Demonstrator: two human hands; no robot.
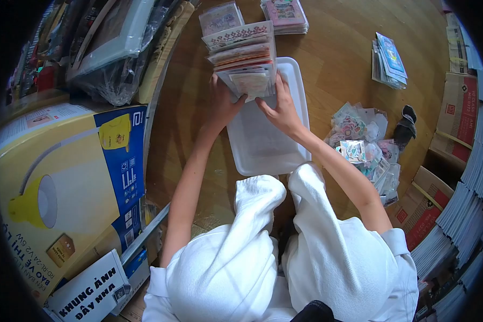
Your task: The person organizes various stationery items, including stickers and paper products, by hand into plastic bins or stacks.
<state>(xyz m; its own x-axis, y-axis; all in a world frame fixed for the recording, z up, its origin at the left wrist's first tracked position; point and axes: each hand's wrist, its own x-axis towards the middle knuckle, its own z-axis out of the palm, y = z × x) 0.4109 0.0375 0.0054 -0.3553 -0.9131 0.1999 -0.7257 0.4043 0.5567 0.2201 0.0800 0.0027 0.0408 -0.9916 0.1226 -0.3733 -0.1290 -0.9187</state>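
Observation:
A thick stack of greeting cards in clear sleeves (pixel 241 51) stands at the far end of the white plastic tray (pixel 268 145). My left hand (pixel 225 104) grips the stack's near left side, its thumb on the front. On the other side my right hand (pixel 280 107) holds the near right edge, fingers along the side and thumb at the lower front. A pale, patterned packet (pixel 249 85) faces me at the front of the stack. The near part of the tray is bare.
Behind lies a pile of pink cards (pixel 287 13). To the right are a bundle of blue cards (pixel 390 59), loose sticker packets (pixel 359 129) and a dark cloth-like item (pixel 406 126). A yellow lamp box (pixel 70 182) stands left; cartons (pixel 456 115) and stacked books line the right.

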